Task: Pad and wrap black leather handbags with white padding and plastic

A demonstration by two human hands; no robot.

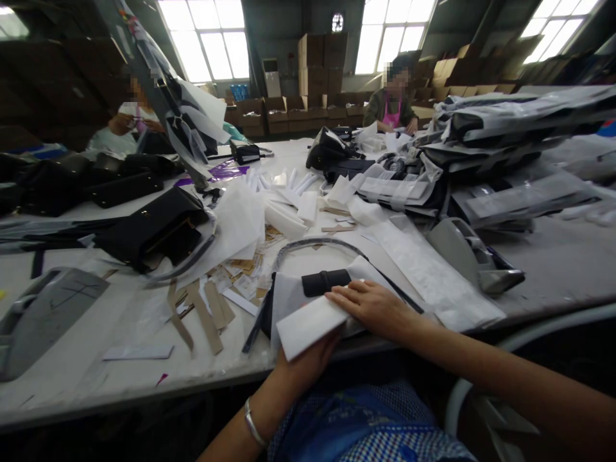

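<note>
A black handbag (265, 316) lies on the table right in front of me, its front covered by a white sheet (289, 289). Its wrapped handle (320, 242) arches away from me, and a black flap tab (326, 282) shows at the top. Over the bag is a folded white strip (312, 324), paper or thin foam. My left hand (308, 359) grips the strip from below, its fingertips hidden beneath it. Flat across the strip's right end lies my right hand (373, 305), fingers stretched out together.
Left stands another black handbag (154, 224); brown card strips (206, 314) and tags are scattered nearby. A grey tape dispenser (469, 253) and a white sheet stack (433, 276) lie right. Wrapped bags (520, 122) are piled behind. A co-worker (394, 96) sits across the table.
</note>
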